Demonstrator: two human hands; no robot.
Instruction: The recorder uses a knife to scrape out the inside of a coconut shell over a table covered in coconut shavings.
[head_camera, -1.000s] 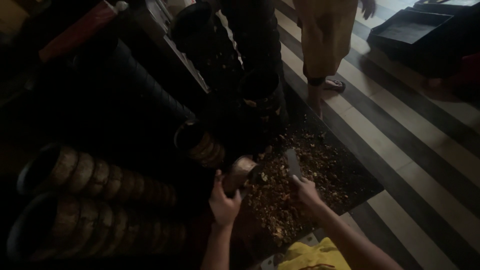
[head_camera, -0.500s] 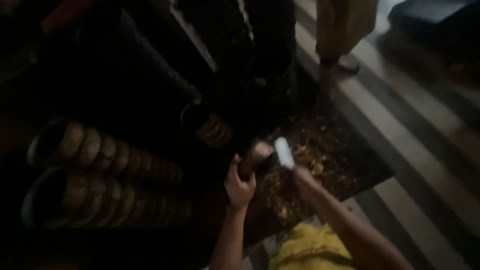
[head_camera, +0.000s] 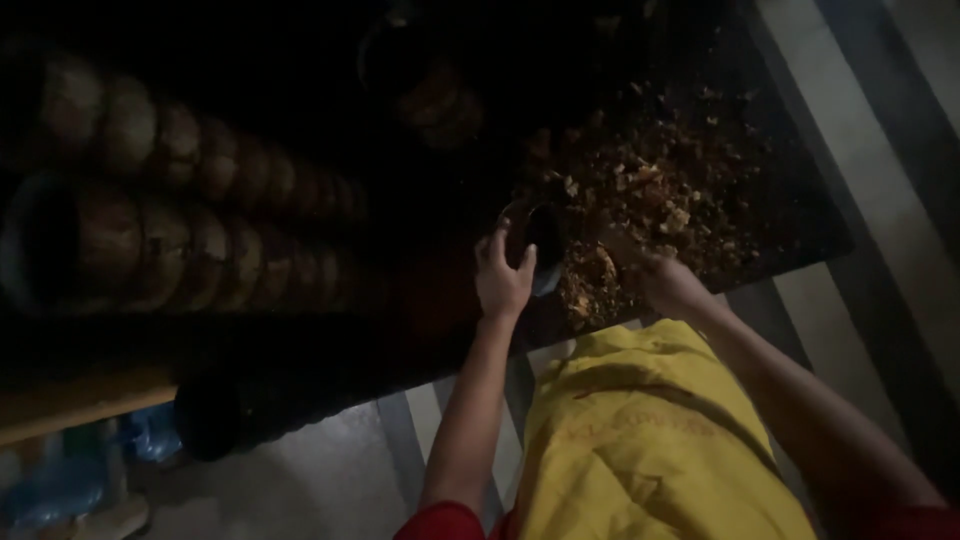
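My left hand (head_camera: 503, 276) grips the rim of a small dark round cup (head_camera: 540, 240) held on its side at the edge of a heap of brown crumbly bits (head_camera: 655, 190). My right hand (head_camera: 655, 275) is sunk in the near edge of that heap, fingers curled among the bits, just right of the cup's mouth. The heap lies on a dark sheet (head_camera: 800, 215) spread over the floor. The light is dim, so I cannot tell whether the right hand holds a tool. A yellow cloth (head_camera: 640, 440) covers my lap.
Two long rows of stacked cups (head_camera: 190, 240) lie on their sides at the left, and another dark stack (head_camera: 430, 90) sits behind the heap. A dark tube (head_camera: 240, 410) lies near my left arm. The striped floor (head_camera: 880, 160) runs along the right.
The camera has moved in closer and lower. My left hand has brought the cup down onto its side at the heap. My right hand has dropped into the crumbly bits; the pale object it held is out of sight.
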